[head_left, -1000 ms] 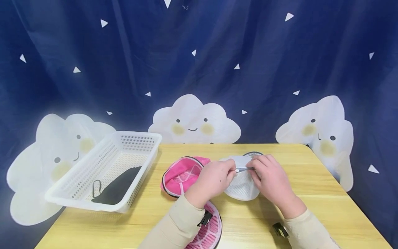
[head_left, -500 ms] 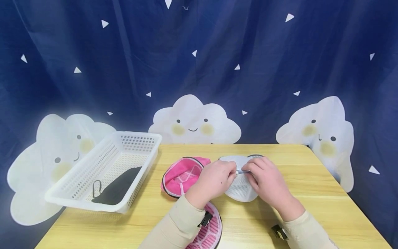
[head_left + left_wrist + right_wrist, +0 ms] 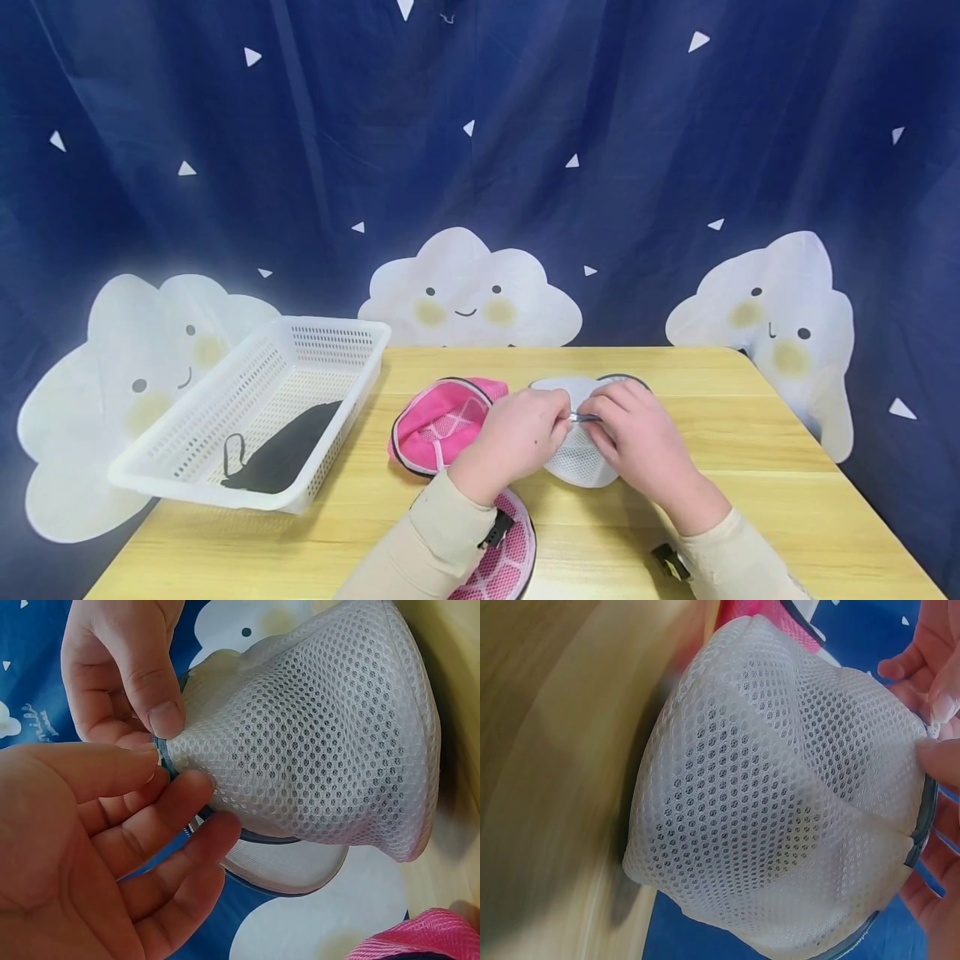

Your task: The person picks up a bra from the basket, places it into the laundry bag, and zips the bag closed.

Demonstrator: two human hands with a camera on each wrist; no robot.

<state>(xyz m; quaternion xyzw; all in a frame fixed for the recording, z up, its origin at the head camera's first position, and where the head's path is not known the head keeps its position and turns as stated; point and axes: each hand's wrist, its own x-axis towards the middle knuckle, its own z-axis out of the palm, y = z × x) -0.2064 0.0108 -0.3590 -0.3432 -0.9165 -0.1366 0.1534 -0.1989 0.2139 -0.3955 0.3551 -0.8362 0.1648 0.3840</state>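
A white mesh laundry bag (image 3: pixel 581 454) with a grey zipper (image 3: pixel 928 810) stands on the table between my hands. My left hand (image 3: pixel 521 429) pinches the zipper's end, where a small white pull (image 3: pixel 933 729) shows in the right wrist view. Close beside it, my right hand (image 3: pixel 637 433) pinches the zipper edge between thumb and fingers. In the left wrist view the mesh body (image 3: pixel 315 727) bulges out from the gathered edge, and a round flap (image 3: pixel 289 866) hangs behind it. Part of the zipper is hidden behind my fingers.
A pink bag (image 3: pixel 442 425) with a dark edge lies open left of my left hand. A pink mesh piece with white bands (image 3: pixel 502 558) lies under my left forearm. At the left stands a white basket (image 3: pixel 198 492) holding a black cloth item (image 3: pixel 288 450).
My right hand has shifted left along the zipper, closer to my left hand. The left hand keeps its place, and the white bag's edge has drawn slightly together.
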